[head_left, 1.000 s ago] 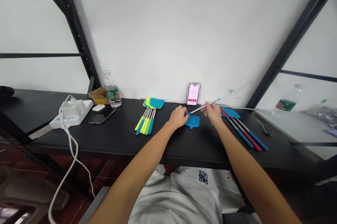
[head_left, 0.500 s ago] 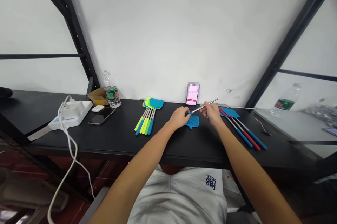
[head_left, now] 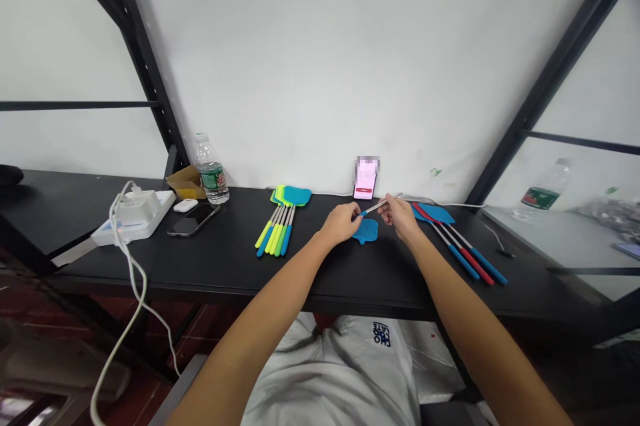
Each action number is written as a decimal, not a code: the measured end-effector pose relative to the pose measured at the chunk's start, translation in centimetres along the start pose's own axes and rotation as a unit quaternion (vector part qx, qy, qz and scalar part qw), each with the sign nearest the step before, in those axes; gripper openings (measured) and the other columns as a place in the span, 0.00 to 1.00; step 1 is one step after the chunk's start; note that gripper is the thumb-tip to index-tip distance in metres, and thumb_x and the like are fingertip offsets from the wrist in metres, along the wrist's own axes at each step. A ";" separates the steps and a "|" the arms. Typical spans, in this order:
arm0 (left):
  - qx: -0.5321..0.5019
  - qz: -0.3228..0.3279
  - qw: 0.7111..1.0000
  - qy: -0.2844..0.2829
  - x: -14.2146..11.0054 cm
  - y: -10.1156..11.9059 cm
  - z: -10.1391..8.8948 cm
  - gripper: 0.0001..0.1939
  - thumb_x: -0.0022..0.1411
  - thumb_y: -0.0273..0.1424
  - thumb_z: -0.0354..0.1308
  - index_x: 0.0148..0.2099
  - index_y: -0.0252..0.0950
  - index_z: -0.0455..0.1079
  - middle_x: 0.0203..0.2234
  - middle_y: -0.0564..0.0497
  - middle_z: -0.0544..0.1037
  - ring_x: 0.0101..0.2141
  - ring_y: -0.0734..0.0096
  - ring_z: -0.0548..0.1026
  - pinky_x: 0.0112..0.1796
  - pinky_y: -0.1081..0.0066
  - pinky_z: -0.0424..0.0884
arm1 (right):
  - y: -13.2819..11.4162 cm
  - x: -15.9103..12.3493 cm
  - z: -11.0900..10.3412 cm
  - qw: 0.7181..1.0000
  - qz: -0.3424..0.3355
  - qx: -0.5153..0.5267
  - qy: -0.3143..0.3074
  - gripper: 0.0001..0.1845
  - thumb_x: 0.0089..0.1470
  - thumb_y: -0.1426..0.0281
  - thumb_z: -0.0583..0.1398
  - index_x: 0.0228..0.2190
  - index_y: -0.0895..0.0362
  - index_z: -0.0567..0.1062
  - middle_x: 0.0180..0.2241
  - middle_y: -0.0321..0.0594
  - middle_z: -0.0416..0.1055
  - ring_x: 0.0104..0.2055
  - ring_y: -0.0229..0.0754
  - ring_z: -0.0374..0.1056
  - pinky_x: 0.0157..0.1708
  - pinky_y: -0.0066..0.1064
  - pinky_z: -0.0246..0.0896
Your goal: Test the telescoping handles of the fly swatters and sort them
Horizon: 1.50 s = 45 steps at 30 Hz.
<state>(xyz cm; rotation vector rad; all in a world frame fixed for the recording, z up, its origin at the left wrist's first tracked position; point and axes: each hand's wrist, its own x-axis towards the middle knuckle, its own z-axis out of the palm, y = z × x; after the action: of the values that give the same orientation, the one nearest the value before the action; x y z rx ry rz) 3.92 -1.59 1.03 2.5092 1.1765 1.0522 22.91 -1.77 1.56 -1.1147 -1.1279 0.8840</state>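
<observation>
My left hand is closed around the blue grip of a fly swatter handle, just above the black table. The fingers of my right hand pinch the handle's thin metal rod near its far end, and a short tip shows past them. Below the handle, between my hands, a blue mesh swatter head lies flat, its short socket toward me. To the left is a fanned row of yellow, green and blue fly swatters. Right of my right hand lie blue and red fly swatters, their heads overlapping.
A lit phone leans on the wall behind my hands. At the left are a water bottle, a small cardboard box, a dark phone, a white case and a power strip with hanging cables. Metal posts flank the table.
The metal rod now sticks out less beyond my right hand, and its visible length is shorter. My right hand has shifted slightly left; my left hand stays in place.
</observation>
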 end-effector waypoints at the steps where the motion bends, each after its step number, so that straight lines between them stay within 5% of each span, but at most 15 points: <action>1: 0.001 -0.001 1.000 0.001 0.0 0.0 0.0 0.09 0.64 0.33 0.53 0.41 0.37 0.72 0.37 0.48 0.78 0.37 0.67 0.74 0.38 0.70 0.69 | -0.1 0.1 -0.1 1.000 0.001 0.006 0.009 0.23 0.52 0.48 0.60 0.27 0.58 0.70 0.19 0.37 0.68 0.14 0.31 0.56 0.12 0.24 0.45; 9: 0.002 0.007 1.000 -0.019 0.0 0.0 0.1 0.13 0.66 0.37 0.50 0.44 0.37 0.72 0.40 0.48 0.79 0.41 0.65 0.75 0.41 0.69 0.69 | 0.2 -0.1 0.1 1.000 0.011 -0.007 -0.020 0.24 0.54 0.48 0.58 0.27 0.57 0.69 0.19 0.38 0.68 0.14 0.32 0.56 0.11 0.24 0.45; 13: 0.034 -0.034 0.999 -0.022 0.0 0.2 -0.1 0.14 0.68 0.37 0.46 0.45 0.39 0.71 0.38 0.47 0.79 0.39 0.63 0.76 0.40 0.68 0.69 | 0.9 0.2 -0.1 0.991 -0.008 -0.133 -0.029 0.26 0.55 0.46 0.56 0.29 0.57 0.72 0.26 0.44 0.74 0.23 0.38 0.67 0.18 0.26 0.57; 16: 0.068 -0.092 0.993 0.016 0.1 0.2 -0.3 0.14 0.69 0.35 0.44 0.46 0.37 0.69 0.39 0.44 0.78 0.41 0.61 0.76 0.40 0.67 0.68 | 1.7 0.2 -0.1 0.952 -0.063 -0.297 -0.045 0.27 0.52 0.46 0.59 0.37 0.57 0.75 0.41 0.48 0.76 0.41 0.47 0.72 0.37 0.33 0.67; 19: 0.076 -0.139 0.986 0.046 0.3 -0.1 -0.3 0.13 0.69 0.33 0.43 0.49 0.36 0.66 0.40 0.42 0.78 0.42 0.60 0.76 0.41 0.66 0.68 | 2.3 -0.1 0.2 0.897 -0.097 -0.417 -0.107 0.37 0.48 0.44 0.62 0.50 0.58 0.72 0.54 0.53 0.69 0.53 0.54 0.67 0.50 0.40 0.62; 23: 0.067 -0.150 0.985 0.047 0.4 -0.4 -0.2 0.12 0.69 0.30 0.44 0.51 0.36 0.64 0.42 0.42 0.77 0.42 0.60 0.75 0.40 0.67 0.67 | 2.5 -0.6 0.9 0.823 -0.124 -0.524 -0.179 0.46 0.44 0.43 0.63 0.56 0.60 0.68 0.56 0.56 0.65 0.58 0.59 0.61 0.54 0.43 0.57; 27: 0.067 -0.147 0.986 0.043 0.3 -0.3 -0.2 0.11 0.69 0.31 0.44 0.49 0.37 0.64 0.41 0.43 0.77 0.42 0.60 0.75 0.40 0.67 0.67 | 1.8 -0.9 1.4 0.789 -0.136 -0.572 -0.178 0.46 0.41 0.43 0.65 0.54 0.60 0.69 0.54 0.57 0.67 0.56 0.60 0.62 0.52 0.43 0.57; 33: 0.076 -0.154 0.984 0.037 0.2 -0.3 -0.3 0.12 0.70 0.34 0.44 0.47 0.37 0.66 0.39 0.44 0.77 0.41 0.61 0.75 0.39 0.67 0.67 | 1.6 -0.8 1.3 0.778 -0.133 -0.595 -0.152 0.44 0.36 0.43 0.67 0.48 0.59 0.72 0.47 0.54 0.71 0.51 0.58 0.66 0.47 0.39 0.60; 37: 0.075 -0.151 0.985 0.037 0.3 -0.5 -0.2 0.12 0.70 0.35 0.44 0.46 0.37 0.67 0.38 0.44 0.78 0.40 0.61 0.75 0.38 0.68 0.67 | 2.1 -0.4 0.8 0.797 -0.089 -0.583 -0.134 0.41 0.36 0.40 0.65 0.42 0.58 0.73 0.41 0.52 0.73 0.42 0.55 0.71 0.36 0.35 0.62; 45: 0.075 -0.133 0.988 -0.014 0.2 -0.3 -0.3 0.13 0.68 0.37 0.46 0.41 0.39 0.70 0.35 0.45 0.78 0.37 0.62 0.75 0.36 0.68 0.67 | 2.6 2.6 -3.9 0.871 -0.049 -0.482 0.075 0.35 0.44 0.37 0.57 0.30 0.58 0.74 0.31 0.52 0.75 0.38 0.54 0.72 0.34 0.36 0.63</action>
<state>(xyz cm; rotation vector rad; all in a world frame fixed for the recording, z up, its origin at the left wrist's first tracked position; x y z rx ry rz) 3.65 -1.31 1.21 2.3734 1.5821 0.8885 27.32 0.47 -0.54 -1.8660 -1.5199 0.0816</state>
